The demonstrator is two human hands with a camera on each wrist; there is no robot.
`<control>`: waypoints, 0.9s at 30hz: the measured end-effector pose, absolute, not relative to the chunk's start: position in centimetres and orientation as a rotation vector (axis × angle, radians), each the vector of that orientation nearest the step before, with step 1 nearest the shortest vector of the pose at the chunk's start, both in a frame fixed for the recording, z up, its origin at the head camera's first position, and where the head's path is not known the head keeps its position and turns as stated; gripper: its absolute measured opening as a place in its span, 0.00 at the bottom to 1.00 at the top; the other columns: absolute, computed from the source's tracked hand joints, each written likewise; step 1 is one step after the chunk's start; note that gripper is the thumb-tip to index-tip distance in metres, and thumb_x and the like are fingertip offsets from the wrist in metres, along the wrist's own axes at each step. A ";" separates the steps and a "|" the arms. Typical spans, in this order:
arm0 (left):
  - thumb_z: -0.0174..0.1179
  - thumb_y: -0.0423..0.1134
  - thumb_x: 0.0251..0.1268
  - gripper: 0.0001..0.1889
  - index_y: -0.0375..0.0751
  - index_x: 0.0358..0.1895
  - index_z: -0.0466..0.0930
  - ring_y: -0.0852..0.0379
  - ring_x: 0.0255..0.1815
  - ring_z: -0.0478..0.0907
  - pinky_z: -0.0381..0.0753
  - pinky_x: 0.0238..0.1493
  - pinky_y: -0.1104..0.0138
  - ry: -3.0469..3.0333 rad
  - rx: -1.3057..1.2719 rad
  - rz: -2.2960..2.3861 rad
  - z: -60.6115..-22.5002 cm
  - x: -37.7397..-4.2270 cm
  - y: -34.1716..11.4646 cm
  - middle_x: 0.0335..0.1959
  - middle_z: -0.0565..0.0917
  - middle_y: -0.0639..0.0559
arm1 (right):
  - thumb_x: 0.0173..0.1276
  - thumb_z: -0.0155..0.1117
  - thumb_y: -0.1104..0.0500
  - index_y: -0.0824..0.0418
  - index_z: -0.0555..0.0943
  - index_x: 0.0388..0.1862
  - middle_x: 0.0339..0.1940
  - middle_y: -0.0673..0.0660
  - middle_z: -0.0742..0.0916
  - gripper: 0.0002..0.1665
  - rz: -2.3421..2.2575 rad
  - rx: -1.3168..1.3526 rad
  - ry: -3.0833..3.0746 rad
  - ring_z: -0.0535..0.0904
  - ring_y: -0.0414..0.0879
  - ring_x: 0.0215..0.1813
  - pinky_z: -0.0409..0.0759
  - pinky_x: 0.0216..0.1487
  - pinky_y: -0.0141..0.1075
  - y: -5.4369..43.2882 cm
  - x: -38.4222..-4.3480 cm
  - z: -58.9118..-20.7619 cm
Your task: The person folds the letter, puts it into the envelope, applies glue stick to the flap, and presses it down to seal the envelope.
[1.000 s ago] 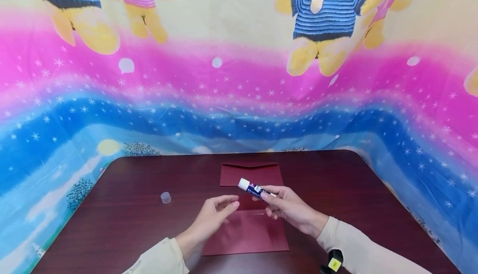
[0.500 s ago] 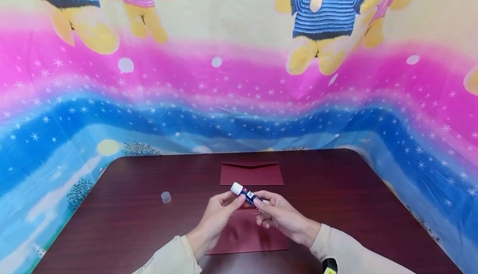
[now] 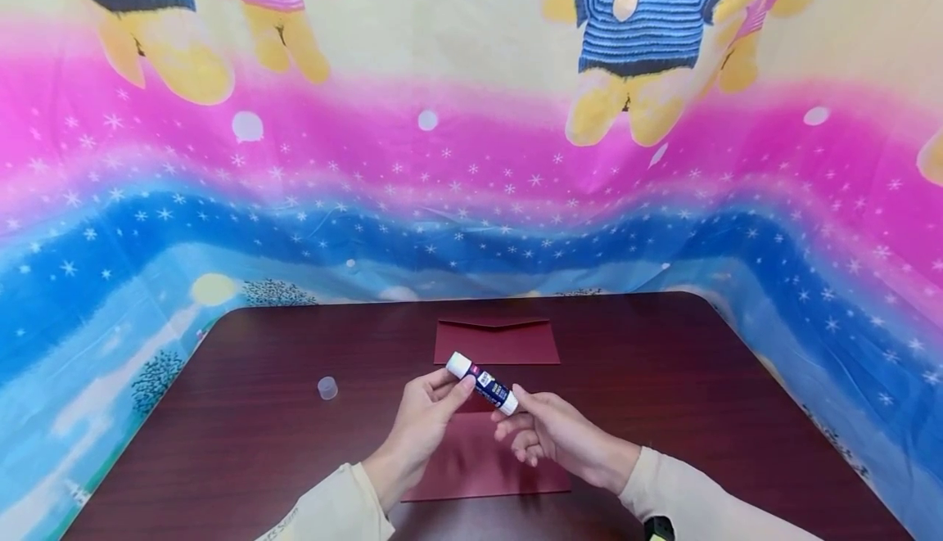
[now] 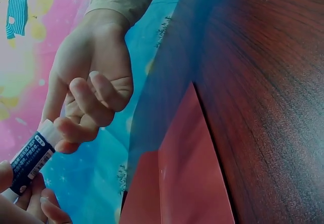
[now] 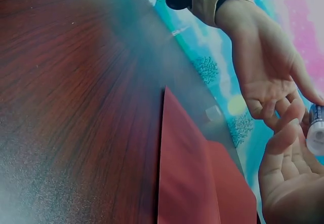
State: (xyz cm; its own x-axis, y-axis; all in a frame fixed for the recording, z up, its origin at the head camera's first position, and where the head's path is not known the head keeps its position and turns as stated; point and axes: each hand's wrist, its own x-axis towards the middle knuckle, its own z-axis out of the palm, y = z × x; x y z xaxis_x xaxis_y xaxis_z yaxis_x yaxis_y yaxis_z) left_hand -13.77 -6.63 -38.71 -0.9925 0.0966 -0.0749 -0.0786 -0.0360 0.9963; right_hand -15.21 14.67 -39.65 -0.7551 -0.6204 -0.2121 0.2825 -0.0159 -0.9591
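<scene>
A glue stick (image 3: 483, 384) with a dark blue label slants between both hands above the table. My left hand (image 3: 423, 418) pinches its body near the white upper end, thumb on the near side. The white base (image 4: 49, 132) sits between the thumb and index finger of my right hand (image 3: 566, 439), whose other fingers curl loosely below. Under the hands lies a dark red envelope (image 3: 494, 467) with its flap spread away from me, partly covered by the hands. A small translucent cap (image 3: 327, 389) rests to the left.
Farther back on the dark wooden table (image 3: 243, 443) lies a second red envelope (image 3: 497, 344). A printed cloth (image 3: 471, 156) with teddy bears hangs around the back and sides of the table.
My left hand has come in from beside the glue stick and taken hold of its body. The right hand has shifted its grip down to the white base.
</scene>
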 end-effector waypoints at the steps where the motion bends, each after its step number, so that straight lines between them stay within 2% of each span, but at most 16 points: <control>1: 0.61 0.48 0.73 0.27 0.30 0.65 0.75 0.46 0.64 0.81 0.68 0.71 0.41 2.096 0.024 2.178 -38.7 -13.7 -6.6 0.58 0.85 0.37 | 0.83 0.42 0.39 0.61 0.81 0.47 0.32 0.44 0.88 0.30 -1.835 -0.366 1.657 0.79 0.32 0.26 0.74 0.27 0.25 14.7 -15.2 -39.7; 6: 0.62 0.48 0.72 0.27 0.30 0.65 0.76 0.49 0.62 0.82 0.68 0.72 0.42 2.106 0.019 2.186 -38.8 -13.6 -6.5 0.58 0.85 0.38 | 0.78 0.58 0.52 0.66 0.82 0.42 0.27 0.44 0.87 0.17 -1.810 -0.480 1.950 0.77 0.34 0.24 0.76 0.26 0.26 14.8 -15.5 -39.8; 10: 0.63 0.47 0.72 0.27 0.29 0.64 0.77 0.52 0.59 0.84 0.71 0.71 0.45 2.120 0.007 2.198 -39.1 -13.6 -6.5 0.57 0.86 0.37 | 0.69 0.69 0.59 0.71 0.83 0.43 0.27 0.53 0.87 0.14 -1.751 -0.633 2.257 0.76 0.36 0.22 0.75 0.23 0.28 14.5 -15.6 -39.9; 12: 0.63 0.46 0.72 0.26 0.29 0.63 0.77 0.53 0.58 0.84 0.72 0.70 0.46 2.124 -0.009 2.213 -39.1 -13.7 -6.5 0.56 0.86 0.37 | 0.71 0.67 0.58 0.73 0.83 0.44 0.29 0.59 0.87 0.16 -1.730 -0.662 2.289 0.77 0.36 0.22 0.76 0.22 0.29 14.4 -15.7 -39.8; 14: 0.63 0.46 0.71 0.26 0.29 0.63 0.77 0.53 0.58 0.84 0.73 0.70 0.46 2.126 -0.031 2.227 -39.1 -13.7 -6.4 0.56 0.86 0.37 | 0.77 0.59 0.53 0.73 0.82 0.48 0.32 0.61 0.88 0.21 -1.735 -0.611 2.172 0.79 0.36 0.23 0.77 0.24 0.29 14.5 -15.7 -39.7; 16: 0.63 0.46 0.71 0.26 0.30 0.64 0.77 0.52 0.58 0.84 0.72 0.70 0.46 2.125 -0.046 2.241 -39.0 -13.7 -6.4 0.57 0.86 0.37 | 0.82 0.51 0.47 0.73 0.80 0.51 0.34 0.58 0.88 0.28 -1.741 -0.530 2.020 0.80 0.36 0.24 0.79 0.25 0.29 14.6 -15.8 -39.7; 18: 0.63 0.45 0.71 0.26 0.29 0.64 0.77 0.51 0.59 0.84 0.71 0.71 0.45 2.128 -0.046 2.249 -39.0 -13.6 -6.3 0.57 0.85 0.37 | 0.83 0.46 0.44 0.74 0.79 0.52 0.34 0.52 0.87 0.33 -1.749 -0.465 1.923 0.80 0.36 0.26 0.79 0.27 0.28 14.7 -16.0 -39.7; 20: 0.63 0.45 0.72 0.26 0.28 0.64 0.76 0.50 0.59 0.84 0.71 0.71 0.44 2.131 -0.034 2.258 -39.0 -13.7 -6.3 0.57 0.85 0.35 | 0.81 0.50 0.46 0.73 0.80 0.50 0.30 0.48 0.86 0.29 -1.755 -0.473 1.941 0.79 0.35 0.25 0.78 0.27 0.27 14.8 -16.1 -39.8; 23: 0.63 0.44 0.72 0.26 0.27 0.64 0.76 0.51 0.58 0.85 0.71 0.71 0.45 2.136 -0.021 2.259 -39.3 -13.7 -6.2 0.56 0.85 0.35 | 0.74 0.63 0.55 0.72 0.81 0.43 0.26 0.48 0.84 0.17 -1.764 -0.588 2.147 0.76 0.34 0.22 0.76 0.23 0.28 14.8 -16.3 -39.9; 25: 0.63 0.44 0.72 0.26 0.27 0.64 0.76 0.53 0.56 0.85 0.72 0.70 0.46 2.135 -0.025 2.254 -39.4 -13.7 -6.2 0.56 0.86 0.35 | 0.68 0.69 0.59 0.71 0.81 0.41 0.24 0.50 0.84 0.13 -1.749 -0.651 2.281 0.74 0.35 0.20 0.75 0.20 0.30 14.7 -16.2 -39.9; 27: 0.63 0.44 0.72 0.26 0.27 0.64 0.76 0.53 0.56 0.85 0.73 0.70 0.46 2.134 -0.034 2.247 -39.5 -13.8 -6.2 0.56 0.86 0.35 | 0.69 0.69 0.60 0.71 0.82 0.42 0.26 0.56 0.85 0.13 -1.730 -0.665 2.321 0.75 0.36 0.19 0.76 0.19 0.32 14.6 -16.2 -39.9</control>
